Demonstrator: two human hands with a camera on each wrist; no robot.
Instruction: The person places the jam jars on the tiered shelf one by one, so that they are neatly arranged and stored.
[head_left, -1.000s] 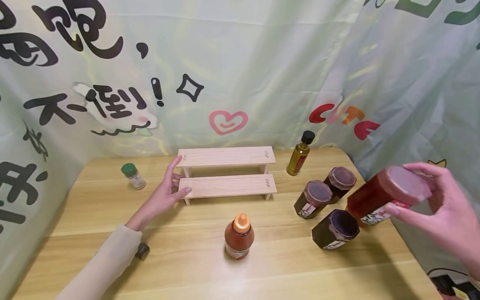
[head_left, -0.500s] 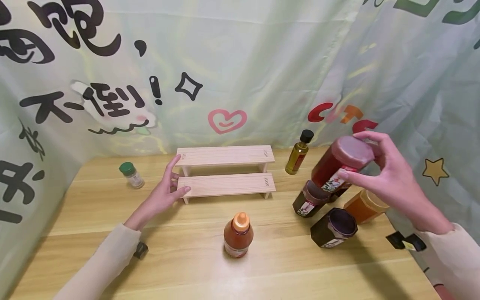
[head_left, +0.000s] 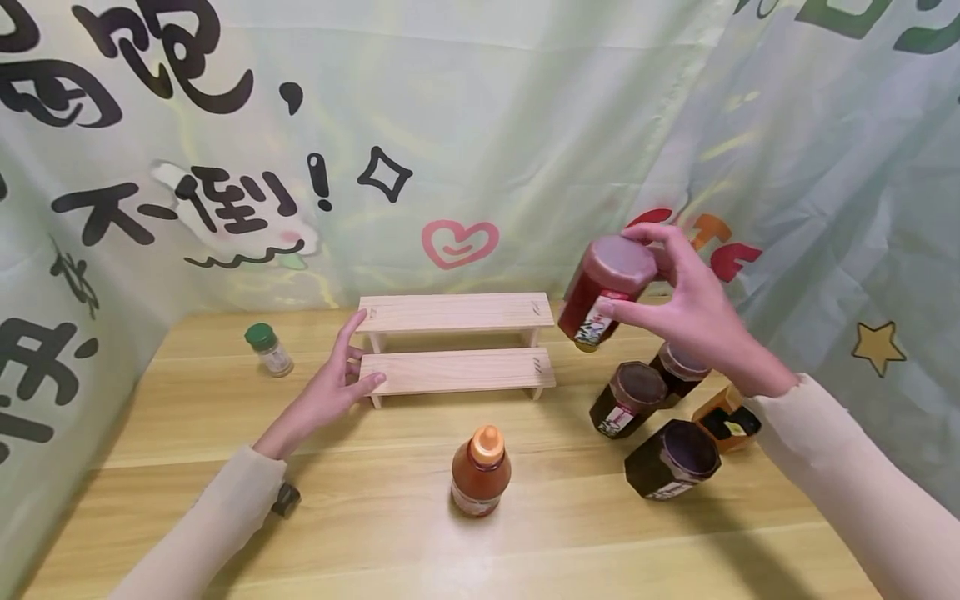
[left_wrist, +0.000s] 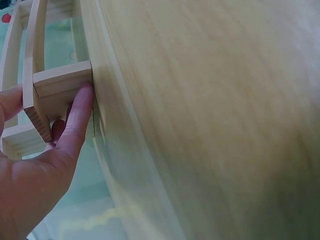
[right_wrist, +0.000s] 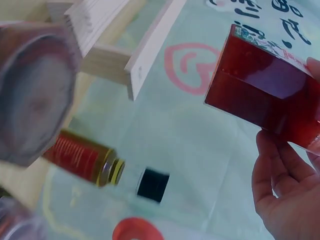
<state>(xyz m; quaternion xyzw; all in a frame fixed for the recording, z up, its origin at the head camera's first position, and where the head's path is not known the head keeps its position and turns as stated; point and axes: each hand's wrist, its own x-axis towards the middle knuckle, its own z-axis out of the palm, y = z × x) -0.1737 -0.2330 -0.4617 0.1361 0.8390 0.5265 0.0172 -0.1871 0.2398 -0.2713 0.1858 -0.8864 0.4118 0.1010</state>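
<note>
My right hand [head_left: 686, 300] grips a dark red hexagonal jar [head_left: 592, 287] with a pale lid and a printed label, tilted and raised off the table, right of the wooden two-step rack [head_left: 453, 369]. In the right wrist view the jar [right_wrist: 265, 82] shows glossy red sides, with fingertips along its edge. At the rack's left end, my left hand [head_left: 333, 387] holds on, thumb over the lower step. From the left wrist, a finger [left_wrist: 75, 117] lies against the leg under that step. Both steps are bare wood.
Several dark jars [head_left: 628, 398] stand at the right, with an orange one [head_left: 723, 417] partly behind my wrist. An oil bottle [right_wrist: 82, 157] is mostly hidden behind the held jar in the head view. A red sauce bottle [head_left: 481, 475] stands in front; a green-capped shaker [head_left: 270, 350] stands left.
My right hand has carried the red jar leftward from the table's right edge, over the other jars, to near the rack. My left hand has stayed on the rack.
</note>
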